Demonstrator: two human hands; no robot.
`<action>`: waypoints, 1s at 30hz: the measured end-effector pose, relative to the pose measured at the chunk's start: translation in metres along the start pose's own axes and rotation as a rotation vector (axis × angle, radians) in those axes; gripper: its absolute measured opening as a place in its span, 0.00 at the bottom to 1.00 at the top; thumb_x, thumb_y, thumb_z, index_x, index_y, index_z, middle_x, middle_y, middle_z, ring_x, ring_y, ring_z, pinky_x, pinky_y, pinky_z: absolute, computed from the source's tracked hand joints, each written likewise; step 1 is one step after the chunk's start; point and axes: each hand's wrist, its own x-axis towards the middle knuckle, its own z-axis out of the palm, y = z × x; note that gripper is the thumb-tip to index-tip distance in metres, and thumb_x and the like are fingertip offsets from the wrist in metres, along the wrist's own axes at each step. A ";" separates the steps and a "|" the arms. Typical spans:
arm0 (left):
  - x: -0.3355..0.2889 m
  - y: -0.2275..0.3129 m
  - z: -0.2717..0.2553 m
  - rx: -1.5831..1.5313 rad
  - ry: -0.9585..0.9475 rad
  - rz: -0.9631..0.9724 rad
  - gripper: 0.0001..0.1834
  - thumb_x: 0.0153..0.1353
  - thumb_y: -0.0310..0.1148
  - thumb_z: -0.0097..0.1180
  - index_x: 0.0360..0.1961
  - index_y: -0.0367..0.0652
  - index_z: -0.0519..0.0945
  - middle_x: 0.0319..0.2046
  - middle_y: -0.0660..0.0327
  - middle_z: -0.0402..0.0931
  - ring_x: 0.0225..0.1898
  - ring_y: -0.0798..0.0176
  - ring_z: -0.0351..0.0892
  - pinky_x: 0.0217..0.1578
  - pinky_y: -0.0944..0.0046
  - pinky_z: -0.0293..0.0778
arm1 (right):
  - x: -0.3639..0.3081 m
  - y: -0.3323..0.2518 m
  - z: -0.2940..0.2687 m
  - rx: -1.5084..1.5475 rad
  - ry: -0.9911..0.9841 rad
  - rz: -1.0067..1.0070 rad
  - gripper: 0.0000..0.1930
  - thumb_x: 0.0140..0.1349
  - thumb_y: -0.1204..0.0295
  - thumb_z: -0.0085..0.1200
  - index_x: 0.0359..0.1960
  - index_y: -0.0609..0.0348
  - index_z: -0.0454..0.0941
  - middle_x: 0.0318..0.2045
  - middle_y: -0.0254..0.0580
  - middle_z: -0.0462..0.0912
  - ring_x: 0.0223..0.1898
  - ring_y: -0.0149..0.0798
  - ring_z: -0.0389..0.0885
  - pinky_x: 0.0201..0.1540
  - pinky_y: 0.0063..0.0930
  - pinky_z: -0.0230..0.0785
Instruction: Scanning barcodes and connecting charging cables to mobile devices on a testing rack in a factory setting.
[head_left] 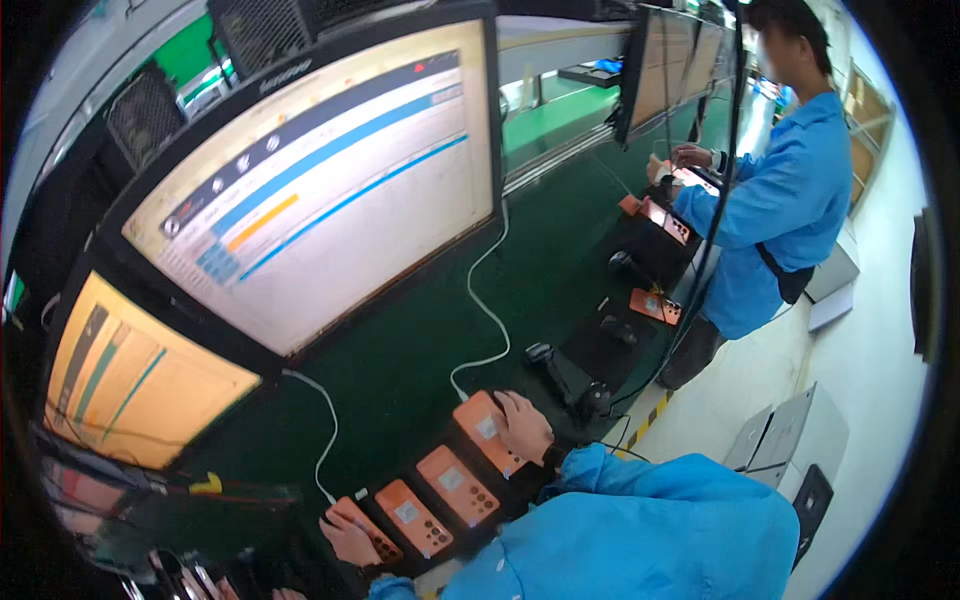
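Note:
Four coral-orange smartphones lie in a slanting row on the dark green bench, backs up, each with a pale label and camera lenses. My left hand (350,542) is closed on the leftmost smartphone (375,530), its fingers at the phone's left edge. Under my right hand (525,428) is the farthest smartphone (487,428), gripped at its right edge. A white cable (322,440) runs to the left phone, and another white cable (492,310) reaches the right one. Between my hands lie two untouched smartphones, one (410,515) nearer the left, the other (455,485) nearer the right.
A large lit monitor (330,170) and a smaller screen (135,370) stand behind the phones. Right of my right hand is a black handheld scanner (550,370). Farther right, a co-worker (775,210) in blue handles things beside more orange phones (655,305). Boxes (790,440) stand on the floor.

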 end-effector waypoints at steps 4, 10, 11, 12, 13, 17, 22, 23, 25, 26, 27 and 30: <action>0.010 -0.015 -0.007 0.141 -0.127 0.373 0.22 0.68 0.45 0.35 0.52 0.41 0.70 0.50 0.46 0.71 0.52 0.40 0.71 0.50 0.47 0.69 | 0.009 -0.041 -0.026 0.070 -0.205 0.162 0.20 0.65 0.66 0.46 0.56 0.63 0.69 0.53 0.55 0.74 0.57 0.56 0.70 0.60 0.43 0.63; -0.009 0.040 -0.034 0.071 0.027 0.261 0.18 0.65 0.43 0.41 0.48 0.43 0.72 0.41 0.49 0.75 0.43 0.43 0.77 0.40 0.46 0.77 | 0.002 0.007 -0.012 0.136 -0.147 0.036 0.23 0.68 0.65 0.44 0.61 0.64 0.64 0.59 0.54 0.69 0.61 0.52 0.66 0.64 0.39 0.57; 0.008 -0.005 0.004 -0.045 0.282 0.207 0.19 0.66 0.45 0.40 0.48 0.42 0.71 0.40 0.50 0.75 0.38 0.43 0.78 0.37 0.45 0.77 | 0.001 0.001 -0.009 0.120 -0.179 0.013 0.24 0.68 0.65 0.44 0.62 0.65 0.63 0.60 0.55 0.68 0.62 0.53 0.65 0.64 0.39 0.56; 0.018 -0.031 0.022 0.047 0.316 0.280 0.20 0.67 0.47 0.40 0.48 0.42 0.71 0.37 0.50 0.76 0.37 0.44 0.79 0.33 0.45 0.77 | 0.000 -0.001 -0.004 0.086 -0.183 0.018 0.25 0.69 0.64 0.43 0.63 0.66 0.61 0.61 0.57 0.67 0.63 0.54 0.64 0.64 0.39 0.55; 0.015 -0.025 0.019 0.024 0.249 0.235 0.23 0.68 0.47 0.39 0.50 0.39 0.70 0.39 0.49 0.76 0.39 0.45 0.79 0.35 0.47 0.77 | 0.000 0.003 0.002 0.049 -0.177 0.012 0.25 0.69 0.63 0.43 0.63 0.66 0.61 0.61 0.57 0.66 0.63 0.54 0.64 0.65 0.40 0.55; 0.011 -0.011 0.012 -0.029 0.207 0.201 0.26 0.68 0.48 0.39 0.52 0.34 0.69 0.40 0.49 0.76 0.39 0.47 0.80 0.33 0.49 0.78 | 0.003 0.005 0.001 -0.052 -0.171 0.013 0.27 0.70 0.60 0.41 0.64 0.66 0.58 0.62 0.57 0.65 0.63 0.55 0.63 0.65 0.41 0.55; 0.011 -0.005 0.013 -0.037 0.235 0.202 0.26 0.68 0.49 0.39 0.51 0.34 0.70 0.40 0.49 0.76 0.38 0.46 0.80 0.33 0.49 0.78 | 0.005 0.006 -0.002 -0.079 -0.168 0.015 0.27 0.70 0.59 0.40 0.64 0.66 0.58 0.62 0.57 0.65 0.63 0.55 0.63 0.65 0.41 0.55; 0.010 -0.005 0.013 -0.033 0.236 0.198 0.26 0.68 0.49 0.39 0.51 0.34 0.70 0.40 0.49 0.76 0.38 0.46 0.80 0.33 0.49 0.78 | 0.004 0.003 -0.004 -0.075 -0.174 0.035 0.28 0.70 0.58 0.40 0.64 0.66 0.59 0.63 0.57 0.64 0.64 0.55 0.62 0.65 0.41 0.55; 0.009 -0.005 0.013 -0.033 0.247 0.208 0.27 0.67 0.49 0.39 0.51 0.34 0.70 0.40 0.49 0.76 0.39 0.46 0.80 0.33 0.49 0.78 | 0.004 0.003 -0.004 -0.074 -0.177 0.048 0.28 0.71 0.58 0.40 0.64 0.65 0.59 0.63 0.56 0.64 0.64 0.55 0.62 0.65 0.40 0.54; 0.009 -0.005 0.013 -0.032 0.252 0.213 0.27 0.67 0.49 0.39 0.51 0.34 0.70 0.41 0.48 0.76 0.39 0.46 0.80 0.32 0.49 0.78 | 0.004 0.009 -0.002 -0.079 -0.174 0.041 0.28 0.71 0.58 0.40 0.64 0.65 0.59 0.63 0.56 0.64 0.64 0.55 0.61 0.65 0.41 0.54; 0.011 -0.004 0.013 -0.047 0.240 0.215 0.27 0.67 0.49 0.38 0.51 0.34 0.70 0.41 0.48 0.76 0.39 0.46 0.80 0.33 0.49 0.78 | 0.004 0.012 -0.002 -0.083 -0.171 0.034 0.28 0.71 0.58 0.40 0.64 0.65 0.59 0.63 0.56 0.64 0.64 0.54 0.61 0.65 0.41 0.54; 0.013 -0.008 0.014 -0.065 0.206 0.206 0.27 0.68 0.49 0.38 0.51 0.35 0.69 0.42 0.47 0.76 0.40 0.45 0.80 0.34 0.48 0.77 | 0.002 0.003 -0.004 -0.069 -0.191 0.038 0.27 0.71 0.59 0.40 0.65 0.65 0.59 0.64 0.55 0.63 0.64 0.54 0.61 0.65 0.41 0.54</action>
